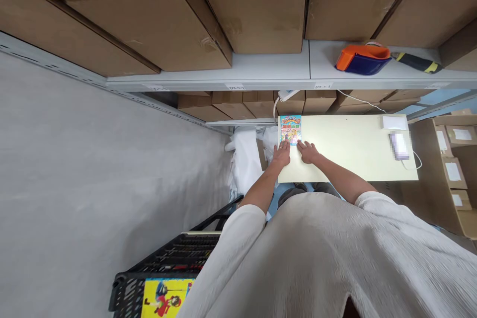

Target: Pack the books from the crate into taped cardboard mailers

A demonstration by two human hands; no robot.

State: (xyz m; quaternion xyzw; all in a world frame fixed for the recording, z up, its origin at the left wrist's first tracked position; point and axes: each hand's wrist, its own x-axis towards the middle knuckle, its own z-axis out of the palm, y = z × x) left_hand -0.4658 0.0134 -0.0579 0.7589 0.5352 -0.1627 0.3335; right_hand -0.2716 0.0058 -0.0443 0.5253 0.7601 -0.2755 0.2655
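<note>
A small, brightly coloured picture book (pixel 291 128) lies flat at the far left corner of the pale tabletop (pixel 346 149). Fingers of my left hand (pixel 282 152) rest at its lower left edge, stretched out and pointing away from me. Beside its lower right corner, my right hand (pixel 307 151) lies on the table with the fingers spread, the tips at or near the cover. Neither hand is wrapped round anything.
Above the table runs a grey shelf (pixel 208 82) with cardboard boxes (pixel 253 10), an orange and blue holder (pixel 363 58) and a yellow-black handled tool (pixel 418 62). White wrapping (pixel 248 159) lies left of the table. A black crate (pixel 167 258) with books stands lower left.
</note>
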